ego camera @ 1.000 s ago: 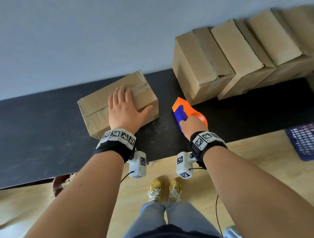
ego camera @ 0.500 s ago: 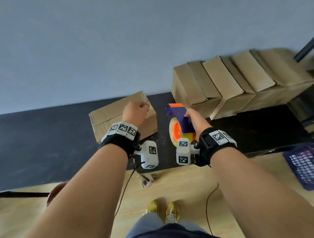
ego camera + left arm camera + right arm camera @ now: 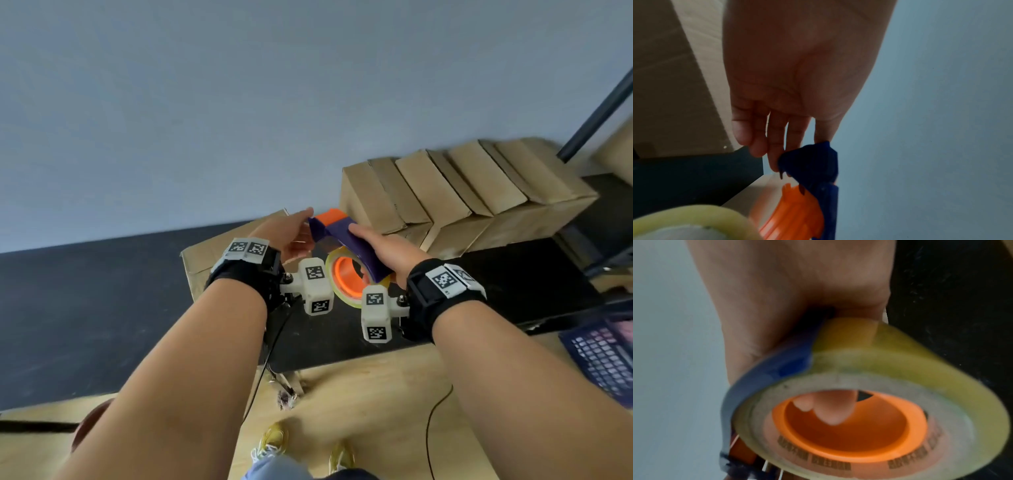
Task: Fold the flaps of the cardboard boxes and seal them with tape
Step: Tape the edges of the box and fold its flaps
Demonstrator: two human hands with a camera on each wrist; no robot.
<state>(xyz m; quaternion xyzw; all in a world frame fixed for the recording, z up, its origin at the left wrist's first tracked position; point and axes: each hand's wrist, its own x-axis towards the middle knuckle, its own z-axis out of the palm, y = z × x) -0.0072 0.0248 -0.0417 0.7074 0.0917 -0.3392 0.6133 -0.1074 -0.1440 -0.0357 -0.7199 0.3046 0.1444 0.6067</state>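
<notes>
Both hands are now raised at frame centre: the tape dispenser [image 3: 346, 240] is gripped by the right hand [image 3: 387, 250], its tip touched by straight left hand [image 3: 291, 233] fingers, lifted off the cardboard box [image 3: 205, 260] below; taping is judged imminent.

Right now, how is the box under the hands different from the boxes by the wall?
The cardboard box under the hands sits alone and flat on the black table; the row of cardboard boxes stands packed side by side, each leaning on the next. The lone box lies mostly hidden behind the left hand and the tape dispenser that the right hand grips; the row shows fully. All are plain brown.
</notes>
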